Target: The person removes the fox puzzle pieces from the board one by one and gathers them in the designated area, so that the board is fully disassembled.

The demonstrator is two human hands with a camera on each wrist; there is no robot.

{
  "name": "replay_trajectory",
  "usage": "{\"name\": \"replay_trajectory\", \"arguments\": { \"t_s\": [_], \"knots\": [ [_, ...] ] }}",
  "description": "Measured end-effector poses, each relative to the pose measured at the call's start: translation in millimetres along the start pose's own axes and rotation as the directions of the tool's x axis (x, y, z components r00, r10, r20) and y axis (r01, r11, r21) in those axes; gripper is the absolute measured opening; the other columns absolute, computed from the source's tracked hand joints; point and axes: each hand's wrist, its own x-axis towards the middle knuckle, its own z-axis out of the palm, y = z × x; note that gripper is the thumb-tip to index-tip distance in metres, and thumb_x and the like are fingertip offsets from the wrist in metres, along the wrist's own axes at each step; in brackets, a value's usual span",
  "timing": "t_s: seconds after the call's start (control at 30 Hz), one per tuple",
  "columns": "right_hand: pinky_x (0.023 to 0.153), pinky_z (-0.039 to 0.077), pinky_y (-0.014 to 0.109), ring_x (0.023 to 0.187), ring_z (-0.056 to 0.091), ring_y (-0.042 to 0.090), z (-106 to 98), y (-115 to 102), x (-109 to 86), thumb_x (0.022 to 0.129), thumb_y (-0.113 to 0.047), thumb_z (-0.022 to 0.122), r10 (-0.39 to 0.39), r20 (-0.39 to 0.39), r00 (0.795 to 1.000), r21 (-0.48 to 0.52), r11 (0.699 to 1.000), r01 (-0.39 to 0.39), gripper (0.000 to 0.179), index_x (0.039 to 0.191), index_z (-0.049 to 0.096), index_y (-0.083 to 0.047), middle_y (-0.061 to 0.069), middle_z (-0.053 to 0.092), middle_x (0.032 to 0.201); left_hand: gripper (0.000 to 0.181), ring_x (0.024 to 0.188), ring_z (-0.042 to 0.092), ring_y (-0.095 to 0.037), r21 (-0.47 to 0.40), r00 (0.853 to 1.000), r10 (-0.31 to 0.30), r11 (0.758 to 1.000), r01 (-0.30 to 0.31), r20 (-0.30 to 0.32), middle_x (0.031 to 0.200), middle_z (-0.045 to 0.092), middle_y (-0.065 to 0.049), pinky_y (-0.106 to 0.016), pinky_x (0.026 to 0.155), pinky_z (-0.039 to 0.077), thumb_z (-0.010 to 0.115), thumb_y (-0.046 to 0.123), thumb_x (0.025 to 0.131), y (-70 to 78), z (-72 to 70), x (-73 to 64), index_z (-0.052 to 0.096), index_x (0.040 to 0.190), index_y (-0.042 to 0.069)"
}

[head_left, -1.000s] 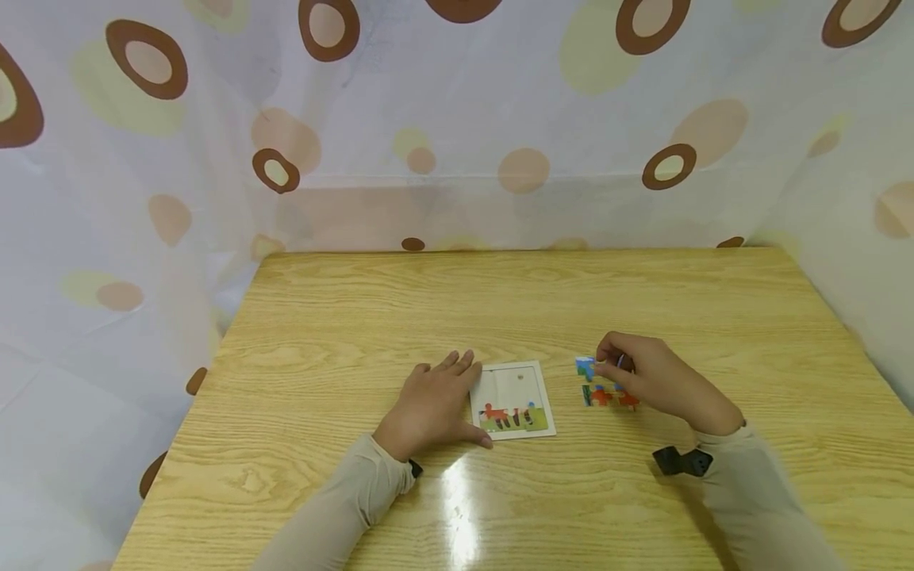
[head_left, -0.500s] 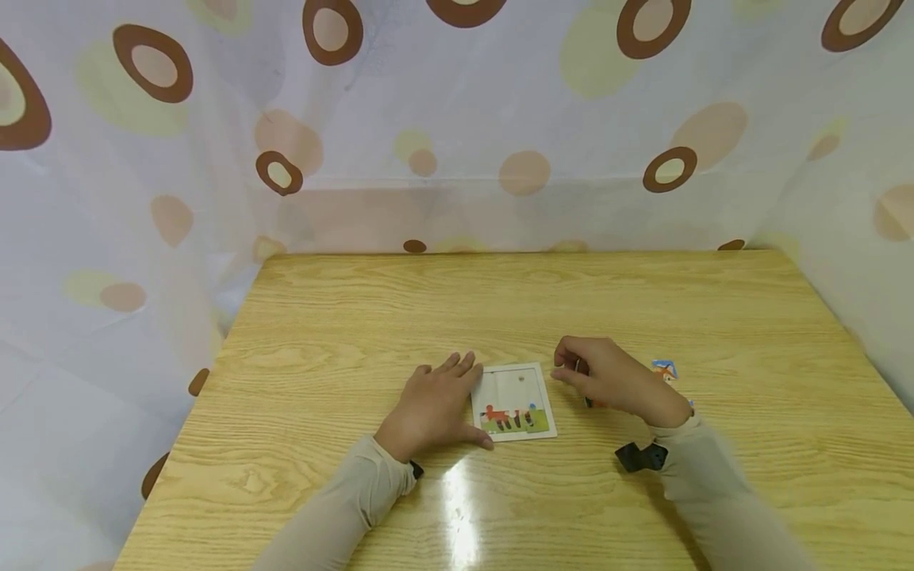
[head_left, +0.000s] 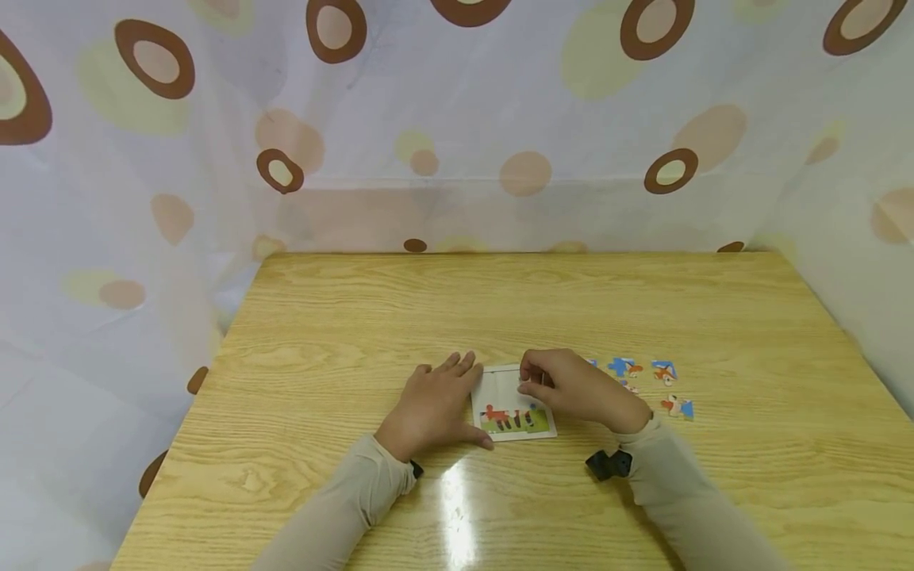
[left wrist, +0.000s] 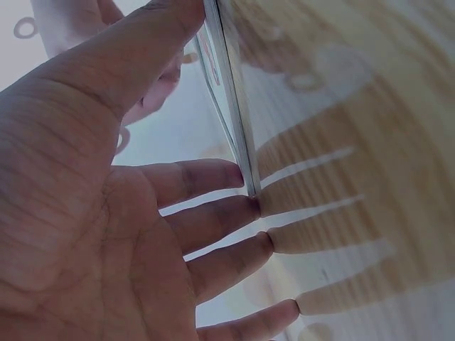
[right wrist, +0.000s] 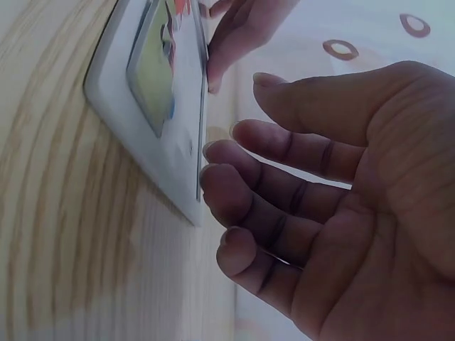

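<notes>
A small, shallow jigsaw tray with a pale border lies flat in the middle of the table. Along its near side sits a strip of fitted pieces, green with a red animal; the part behind shows bare white. My left hand rests at the tray's left side, fingers straight, thumb along the near edge. In the left wrist view the fingertips are right at its edge. My right hand hovers over the tray's right part, fingers loosely bent. In the right wrist view thumb and index finger stand apart with nothing visible between them.
Several loose jigsaw pieces in blue, orange and white lie on the wooden table right of the tray, some hidden behind my right hand. A spotted curtain borders the table at the back and sides.
My right hand has moved left from the loose pieces to above the tray, uncovering several of them. My left hand has stayed at the tray's left side.
</notes>
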Motion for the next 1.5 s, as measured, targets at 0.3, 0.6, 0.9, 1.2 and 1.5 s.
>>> {"name": "replay_trajectory", "arguments": {
  "t_s": [0.3, 0.6, 0.9, 1.2, 1.5],
  "knots": [
    [0.056, 0.046, 0.026, 0.061, 0.05, 0.005, 9.6, -13.5, 11.7, 0.1, -0.009, 0.069, -0.062, 0.043, 0.997, 0.025, 0.998, 0.061, 0.008, 0.093, 0.065, -0.011, -0.007, 0.059, 0.076, 0.112, 0.152, 0.033, -0.028, 0.003, 1.0, -0.003, 1.0, 0.003, 0.004, 0.165, 0.036, -0.01, -0.057, 0.112, 0.038, 0.078, 0.076, 0.072, 0.2, 0.2, 1.1, 0.042, 0.158, 0.013],
    [0.055, 0.044, 0.024, 0.059, 0.046, 0.0, 25.9, -22.3, 17.6, 0.097, -0.01, 0.072, -0.118, 0.099, 0.988, 0.057, 0.992, 0.112, 0.009, 0.099, 0.068, -0.001, -0.006, 0.057, 0.07, 0.114, 0.152, 0.033, -0.028, 0.008, 1.0, -0.002, 1.0, 0.002, 0.003, 0.165, 0.035, -0.01, -0.057, 0.112, 0.037, 0.077, 0.076, 0.073, 1.0, -0.2, 1.0, 0.041, 0.159, 0.012],
    [0.063, 0.045, 0.026, 0.068, 0.048, 0.004, 36.7, -26.0, 10.8, 0.098, -0.009, 0.072, -0.089, 0.071, 0.994, -0.015, 0.996, 0.09, 0.007, 0.101, 0.067, -0.005, -0.007, 0.054, 0.079, 0.115, 0.152, 0.032, -0.027, 0.014, 1.0, -0.007, 1.0, 0.007, 0.012, 0.166, 0.034, -0.009, -0.057, 0.113, 0.037, 0.076, 0.077, 0.073, 1.3, -0.4, 0.5, 0.039, 0.16, 0.012],
    [0.07, 0.049, 0.028, 0.078, 0.053, 0.007, 37.2, -34.8, 4.6, 0.097, -0.008, 0.072, -0.056, 0.051, 0.997, -0.069, 0.996, 0.06, 0.005, 0.097, 0.068, -0.007, -0.003, 0.059, 0.089, 0.115, 0.152, 0.033, -0.029, 0.011, 1.0, -0.004, 1.0, 0.004, 0.004, 0.165, 0.034, -0.01, -0.057, 0.113, 0.037, 0.076, 0.076, 0.073, 1.0, -0.8, -0.2, 0.04, 0.16, 0.012],
    [0.067, 0.048, 0.026, 0.076, 0.051, 0.006, 42.3, -36.4, 3.4, 0.097, -0.008, 0.072, -0.05, 0.029, 0.998, -0.079, 0.996, 0.052, 0.007, 0.098, 0.065, -0.006, -0.002, 0.056, 0.09, 0.114, 0.151, 0.035, -0.029, 0.019, 1.0, 0.005, 1.0, -0.005, -0.005, 0.165, 0.036, -0.011, -0.057, 0.112, 0.039, 0.076, 0.076, 0.073, 0.8, -0.2, -0.5, 0.041, 0.159, 0.011]
  ]
}}
